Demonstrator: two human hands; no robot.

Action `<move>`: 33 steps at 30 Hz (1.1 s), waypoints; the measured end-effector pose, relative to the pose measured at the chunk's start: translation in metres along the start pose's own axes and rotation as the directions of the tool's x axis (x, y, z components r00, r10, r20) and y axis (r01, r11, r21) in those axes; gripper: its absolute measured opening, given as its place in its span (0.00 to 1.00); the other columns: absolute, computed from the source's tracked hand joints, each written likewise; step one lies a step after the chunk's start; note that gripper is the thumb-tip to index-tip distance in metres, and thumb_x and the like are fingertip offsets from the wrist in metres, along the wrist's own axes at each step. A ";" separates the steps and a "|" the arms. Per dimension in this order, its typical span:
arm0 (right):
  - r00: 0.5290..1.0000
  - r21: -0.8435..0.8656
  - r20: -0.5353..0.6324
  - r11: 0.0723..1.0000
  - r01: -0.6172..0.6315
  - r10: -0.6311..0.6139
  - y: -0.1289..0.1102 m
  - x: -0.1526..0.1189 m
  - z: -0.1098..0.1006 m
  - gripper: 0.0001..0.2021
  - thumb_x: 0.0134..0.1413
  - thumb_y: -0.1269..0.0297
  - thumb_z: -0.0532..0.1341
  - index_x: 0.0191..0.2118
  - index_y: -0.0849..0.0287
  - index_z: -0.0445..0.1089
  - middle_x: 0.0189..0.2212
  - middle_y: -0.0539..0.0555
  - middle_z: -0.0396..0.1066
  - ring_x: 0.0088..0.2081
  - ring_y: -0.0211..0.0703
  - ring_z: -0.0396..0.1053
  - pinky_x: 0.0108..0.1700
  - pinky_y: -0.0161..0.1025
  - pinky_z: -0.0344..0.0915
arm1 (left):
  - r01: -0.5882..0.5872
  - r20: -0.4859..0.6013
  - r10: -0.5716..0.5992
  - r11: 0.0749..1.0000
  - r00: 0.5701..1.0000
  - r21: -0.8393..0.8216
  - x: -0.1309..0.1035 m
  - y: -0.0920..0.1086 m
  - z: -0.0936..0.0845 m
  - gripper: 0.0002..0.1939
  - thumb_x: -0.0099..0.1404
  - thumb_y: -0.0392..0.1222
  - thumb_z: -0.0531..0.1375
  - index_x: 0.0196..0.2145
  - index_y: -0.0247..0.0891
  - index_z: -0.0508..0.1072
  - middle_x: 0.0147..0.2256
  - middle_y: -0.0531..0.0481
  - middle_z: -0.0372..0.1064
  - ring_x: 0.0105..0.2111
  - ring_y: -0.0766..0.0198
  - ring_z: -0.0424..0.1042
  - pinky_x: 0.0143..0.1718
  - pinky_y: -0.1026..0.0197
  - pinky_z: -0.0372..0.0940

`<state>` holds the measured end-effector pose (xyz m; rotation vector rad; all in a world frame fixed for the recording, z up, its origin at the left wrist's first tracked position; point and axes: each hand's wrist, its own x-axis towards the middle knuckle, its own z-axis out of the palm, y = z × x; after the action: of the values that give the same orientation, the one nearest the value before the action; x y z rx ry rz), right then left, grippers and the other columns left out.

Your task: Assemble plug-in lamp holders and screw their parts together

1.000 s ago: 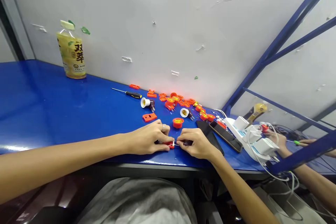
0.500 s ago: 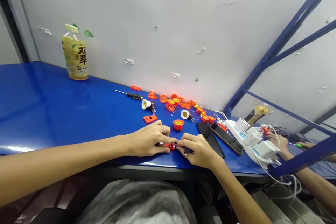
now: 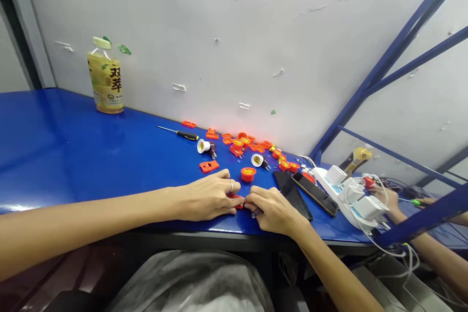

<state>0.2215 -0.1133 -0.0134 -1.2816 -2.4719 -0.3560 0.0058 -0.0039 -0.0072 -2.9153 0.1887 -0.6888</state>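
Near the front edge of the blue table, my left hand (image 3: 212,196) is closed on a small red plastic part (image 3: 238,202), mostly hidden by the fingers. My right hand (image 3: 270,208) meets it from the right, its fingers pinched round a dark, partly see-through handle (image 3: 257,212) at the part's right end. Just beyond the hands stands a round red socket (image 3: 248,174) with a gold inside. A flat red piece (image 3: 209,166) with holes lies behind my left hand. Two white-rimmed sockets with dark plugs, one left (image 3: 206,147) and one right (image 3: 260,161), lie farther back.
Several red parts (image 3: 243,142) lie along the wall. A screwdriver (image 3: 187,135) and a bottle (image 3: 106,78) are at the left. Two phones (image 3: 315,192) and a white power strip (image 3: 356,204) sit at the right. Another person's hands (image 3: 388,200) work beyond the blue frame (image 3: 380,83).
My left fingers have shifted over the red part, covering more of it. My right hand has turned slightly, and the handle in it is tilted differently. The view has shifted a little.
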 end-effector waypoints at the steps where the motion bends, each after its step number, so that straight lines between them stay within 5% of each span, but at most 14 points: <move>1: 1.000 -0.031 0.000 0.999 0.009 -0.009 0.000 -0.001 0.001 0.08 0.58 0.78 0.56 0.36 0.60 0.69 0.30 0.50 0.69 0.28 0.36 0.65 0.28 0.37 0.51 | -0.001 -0.003 0.001 1.000 1.000 -0.001 0.000 0.000 0.000 0.07 0.71 0.41 0.58 0.40 0.40 0.77 0.31 0.51 0.65 0.27 0.64 0.58 0.36 0.57 0.54; 9: 0.998 -0.136 0.027 0.989 0.051 -0.048 -0.003 -0.002 0.001 0.11 0.50 0.82 0.58 0.34 0.59 0.68 0.30 0.50 0.69 0.27 0.37 0.64 0.26 0.38 0.49 | -0.045 0.036 0.041 0.995 0.998 0.093 0.002 0.003 -0.001 0.09 0.72 0.41 0.57 0.37 0.37 0.76 0.31 0.49 0.67 0.27 0.63 0.58 0.38 0.56 0.54; 18: 0.996 -0.044 -0.079 0.998 -0.046 0.043 -0.003 -0.008 -0.002 0.07 0.66 0.66 0.57 0.39 0.58 0.72 0.32 0.52 0.71 0.27 0.35 0.67 0.27 0.37 0.49 | 0.201 -0.014 -0.209 0.957 0.978 -0.210 -0.006 0.002 0.004 0.10 0.66 0.45 0.65 0.44 0.43 0.78 0.33 0.51 0.68 0.29 0.66 0.64 0.38 0.60 0.56; 24: 0.990 -0.046 -0.138 0.999 0.018 -0.024 -0.008 -0.011 -0.001 0.15 0.59 0.75 0.56 0.49 0.56 0.72 0.32 0.51 0.71 0.27 0.35 0.67 0.28 0.37 0.50 | 0.211 -0.041 -0.227 0.948 0.973 -0.237 -0.005 0.000 0.005 0.12 0.63 0.48 0.67 0.42 0.40 0.78 0.31 0.51 0.68 0.29 0.65 0.65 0.37 0.60 0.56; 33: 0.986 -0.114 -0.116 0.988 0.108 -0.121 -0.012 -0.002 -0.005 0.12 0.54 0.77 0.54 0.39 0.60 0.74 0.26 0.49 0.69 0.22 0.34 0.63 0.25 0.38 0.45 | 0.183 -0.049 -0.202 0.949 0.978 -0.257 -0.006 -0.004 0.004 0.13 0.62 0.49 0.68 0.41 0.39 0.78 0.29 0.51 0.71 0.29 0.64 0.68 0.36 0.59 0.56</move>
<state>0.2135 -0.1235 -0.0108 -1.1231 -2.4565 -0.5860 0.0026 0.0009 -0.0129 -3.1831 -0.0038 -0.8640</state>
